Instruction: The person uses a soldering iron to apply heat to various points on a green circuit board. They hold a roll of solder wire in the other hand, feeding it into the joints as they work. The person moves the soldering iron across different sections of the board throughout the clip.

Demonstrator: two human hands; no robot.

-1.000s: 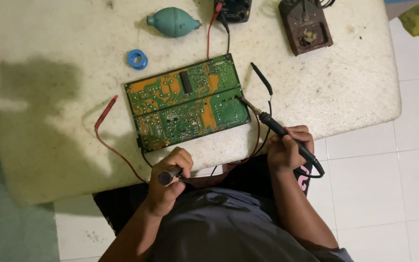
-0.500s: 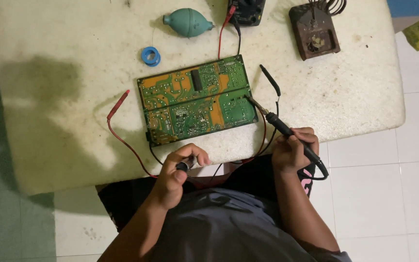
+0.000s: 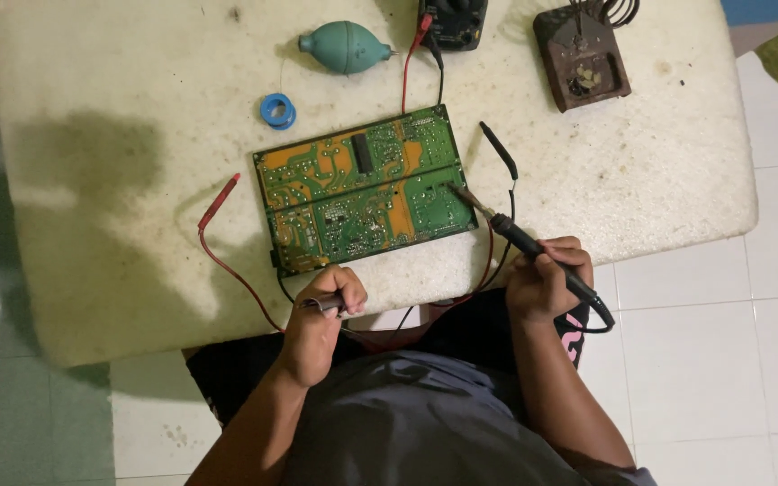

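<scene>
Nearest the camera, at the table's (image 3: 119, 297) near edge, a small dark tool (image 3: 328, 304) is pinched in the closed fingers of the left hand (image 3: 321, 319); what kind of tool it is cannot be told. At three o'clock from it, the black handle of a soldering iron (image 3: 533, 254) is gripped by the right hand (image 3: 547, 283), the fingers wrapped tightly round it, and its cable is seen leaving the fist at four o'clock. The iron is pointed toward ten o'clock, and its metal tip is laid on the right edge of a green circuit board (image 3: 366, 189), which lies flat near the middle of the table, between and just beyond the two hands. A red probe (image 3: 218, 202) is found at nine o'clock from the board, its red lead curving back toward the left hand. A black probe (image 3: 500, 151) is placed at two o'clock from the board. Farther off, at eleven o'clock, a small blue spool (image 3: 277, 111) is seen, and beyond it a teal rubber blower bulb (image 3: 346, 47). At the far edge a dark meter (image 3: 454, 22) sits at twelve o'clock, and a brown iron stand (image 3: 581, 58) at one o'clock.
</scene>
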